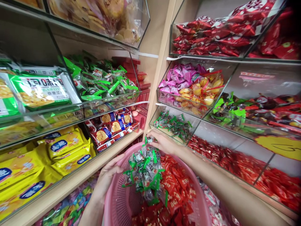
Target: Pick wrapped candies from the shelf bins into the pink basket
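Observation:
A pink plastic basket [113, 194] stands low in front of me. Green-and-clear wrapped candies [145, 166] lie piled in its upper part, with bright red wrapped candies [176, 185] to their right and darker red ones [155, 215] at the near side. My left hand [109, 171] grips the basket's left rim, fingers bent over the edge. At the far rim, my right hand [163, 142] is closed, its fingertips on a green-and-clear candy [148, 140]. Just beyond it, a clear bin holds matching green-wrapped candies [172, 125].
Shelves with clear bins meet in a corner ahead. On the left are yellow biscuit packs [68, 147], green cracker packs [42, 89] and red-blue packets [115, 125]. Purple candies [183, 77] and red candies [235, 160] fill bins at right. A wooden ledge [77, 171] runs along the left.

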`<state>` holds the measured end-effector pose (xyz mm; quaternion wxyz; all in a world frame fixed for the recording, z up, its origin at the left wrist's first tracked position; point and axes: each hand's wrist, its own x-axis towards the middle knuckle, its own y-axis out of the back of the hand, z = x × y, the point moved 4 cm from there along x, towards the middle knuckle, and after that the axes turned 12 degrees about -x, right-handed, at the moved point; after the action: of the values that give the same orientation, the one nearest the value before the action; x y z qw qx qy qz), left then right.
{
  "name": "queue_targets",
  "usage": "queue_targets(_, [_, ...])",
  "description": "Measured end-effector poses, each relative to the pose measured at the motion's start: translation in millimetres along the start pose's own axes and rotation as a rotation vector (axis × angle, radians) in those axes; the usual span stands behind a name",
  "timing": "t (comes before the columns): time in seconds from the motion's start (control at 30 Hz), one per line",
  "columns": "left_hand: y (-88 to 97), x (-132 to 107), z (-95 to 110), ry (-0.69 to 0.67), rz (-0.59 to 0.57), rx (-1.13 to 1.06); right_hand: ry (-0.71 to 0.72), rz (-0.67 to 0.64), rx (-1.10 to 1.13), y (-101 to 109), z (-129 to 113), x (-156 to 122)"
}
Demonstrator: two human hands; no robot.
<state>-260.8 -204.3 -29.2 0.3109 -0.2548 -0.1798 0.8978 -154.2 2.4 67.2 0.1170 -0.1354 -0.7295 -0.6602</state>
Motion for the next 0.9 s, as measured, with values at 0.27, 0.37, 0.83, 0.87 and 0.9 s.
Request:
queue_targets(0.27, [-0.6,-3,1,0.014,0.004,0.002,-0.013,-0.02,0.03,-12,-2,-1])
queue_targets(0.37, [0.2,-2,0,0.007,0.005,0.004,-0.014,-0.024,0.035,-14,-3,-2])
queue_targets(0.83, [-5.0,-7,1,0.046,0.012,-0.059,0.0,0.033,0.1,-27,-1,-7])
queue_targets(0.87, [-4.6,-7,1,0.047,0.012,-0.063,0.005,0.032,0.105,-28,-2,-7])
queue_targets(0.9, [-4.0,-7,1,0.046,0.016,-0.065,0.013,0.031,0.112,-29,-2,-7])
